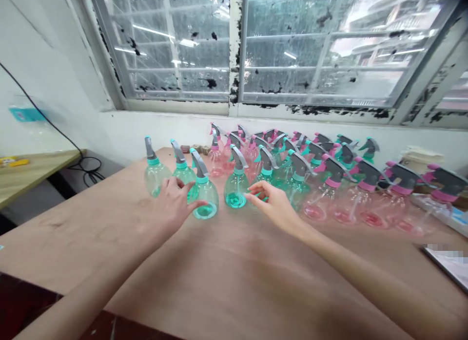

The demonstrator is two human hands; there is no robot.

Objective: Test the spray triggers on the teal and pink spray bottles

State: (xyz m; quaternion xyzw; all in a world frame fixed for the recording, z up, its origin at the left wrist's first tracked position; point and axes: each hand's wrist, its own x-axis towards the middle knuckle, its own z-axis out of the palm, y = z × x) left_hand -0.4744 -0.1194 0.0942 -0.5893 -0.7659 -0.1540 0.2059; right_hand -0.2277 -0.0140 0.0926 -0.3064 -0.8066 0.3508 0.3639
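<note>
My left hand is at the left side of a green spray bottle with a grey and teal trigger head. Its thumb and forefinger are spread apart, the thumb tip overlapping the bottle's side. Two more green spray bottles, one at the far left and one just behind my fingers, stand upright there. My right hand has its fingers curved and parted, with the fingertips beside another upright green spray bottle. Whether they touch it I cannot tell.
Several pink spray bottles and green ones crowd the table's back and right. A white tub stands behind them. A flat dark-edged object lies at the right edge. The brown tabletop meets a windowed wall.
</note>
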